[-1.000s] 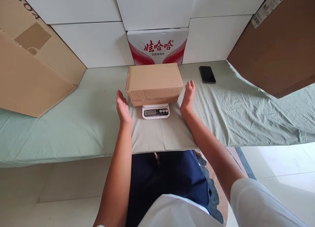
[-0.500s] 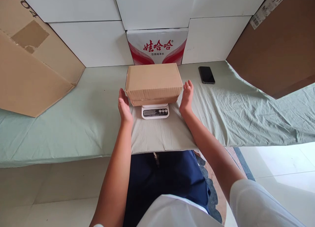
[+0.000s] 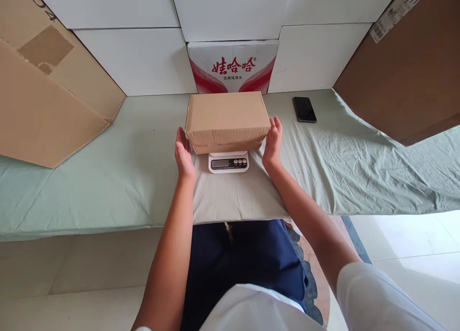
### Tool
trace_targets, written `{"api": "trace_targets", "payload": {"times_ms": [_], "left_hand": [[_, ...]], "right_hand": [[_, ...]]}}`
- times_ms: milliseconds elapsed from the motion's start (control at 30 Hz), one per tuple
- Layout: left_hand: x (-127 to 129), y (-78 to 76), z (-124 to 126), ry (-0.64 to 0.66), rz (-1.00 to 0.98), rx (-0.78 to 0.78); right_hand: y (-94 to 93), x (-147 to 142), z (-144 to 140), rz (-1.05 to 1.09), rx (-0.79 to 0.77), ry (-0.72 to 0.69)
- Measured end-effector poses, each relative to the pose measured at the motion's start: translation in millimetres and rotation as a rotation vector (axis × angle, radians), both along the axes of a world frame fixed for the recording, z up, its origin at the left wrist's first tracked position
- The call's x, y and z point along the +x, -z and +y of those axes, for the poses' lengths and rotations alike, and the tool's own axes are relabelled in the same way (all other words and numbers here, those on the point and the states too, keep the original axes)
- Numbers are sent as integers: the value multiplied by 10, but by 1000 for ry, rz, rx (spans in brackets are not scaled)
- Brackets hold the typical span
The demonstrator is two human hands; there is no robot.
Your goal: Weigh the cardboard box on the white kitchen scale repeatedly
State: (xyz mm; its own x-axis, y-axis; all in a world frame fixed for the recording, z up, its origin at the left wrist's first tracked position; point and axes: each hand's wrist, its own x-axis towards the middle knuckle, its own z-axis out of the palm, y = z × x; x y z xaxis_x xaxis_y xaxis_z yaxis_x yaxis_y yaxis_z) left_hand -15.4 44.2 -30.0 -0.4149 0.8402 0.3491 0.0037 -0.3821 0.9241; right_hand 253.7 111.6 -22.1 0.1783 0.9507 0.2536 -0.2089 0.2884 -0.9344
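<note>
Here, in the head view, a small brown cardboard box (image 3: pixel 227 119) sits on a white digital scale (image 3: pixel 228 162), approx. at the middle of the table. The box is closed and covers most of the scale, so only the front strip w/ the display and 3 small buttons shows under its near edge. The scale stands on a pale green cloth (image 3: pixel 108 177) that covers the table and hangs a bit over the front edge.

The left hand (image 3: pixel 184 153) is at the left end of the box, palm turned inward, fingers straight and open. It seems to touch the box's lower left corner, but real contact cannot be told for sure. The right hand (image 3: pixel 273 142) is at the right end, also palm inward, fingers spread flat, just beside or touching the box side. Neither hand is closed around anything; the box is between the 2 open palms and rests on the scale.

Behind the box, against the wall of white boxes (image 3: pixel 136 58), stands a white carton w/ red print (image 3: pixel 233 67). A black phone (image 3: pixel 304 109) lies flat on the cloth to the right, well apart from the right hand. 1 big cardboard sheet (image 3: pixel 46 96) leans at the left, and 1 darker brown box (image 3: pixel 406 77) at the right.
</note>
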Motion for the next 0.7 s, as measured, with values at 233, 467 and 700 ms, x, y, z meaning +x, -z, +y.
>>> {"api": "trace_targets", "payload": {"times_ms": [233,467,700], "left_hand": [[49,-58,-76,15,16,29],[107,-103,-113,25,-6,38],[235,-245,-295,61,62,43]], "right_hand": [[-44,-36,-68,-11,8,-27],[-111,-84,-169,-68,42,-55],[-151,-86,-202,-133,70,-99]]}}
